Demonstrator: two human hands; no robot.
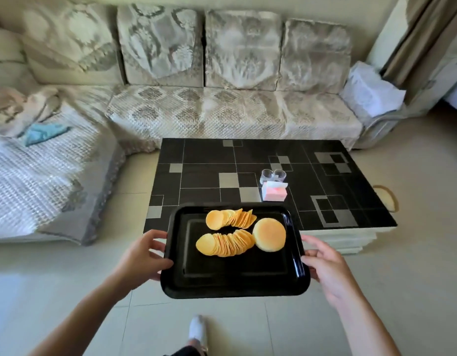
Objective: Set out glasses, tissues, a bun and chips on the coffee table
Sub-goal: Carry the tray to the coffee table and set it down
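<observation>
Nearest the camera, a foot in a white sock (197,327) stands on the floor tiles, and above it both forearms reach forward to a black tray (232,283) held over the floor, its far edge just over the near edge of the worktop (201,155). Left hand (141,255) takes the tray's left rim, fingers curled over the edge; right hand (325,265) takes the right rim, fingers wrapped under it, thumb hidden. On the tray, two fanned rows of chips (226,231) lie toward its far half, with the bun (269,235) touching the right end of the near row. Beyond the tray, on the worktop, two clear glasses (273,176) stand side by side, and the pink tissue pack (274,191) sits just in front of them, so those two items look already set out. What remains, as I judge it, is to land the tray or lift the food off it. The tray looks stiff and glossy, so anything on it may slide if it tips; keeping it level with a hand on each side is the safe hold. The chips are light and brittle, best moved by sliding or lifting a whole stack from its ends, not pinching. The bun is soft and light; a loose hold round its sides should avoid denting it. A sofa (222,73) stands behind the worktop.
</observation>
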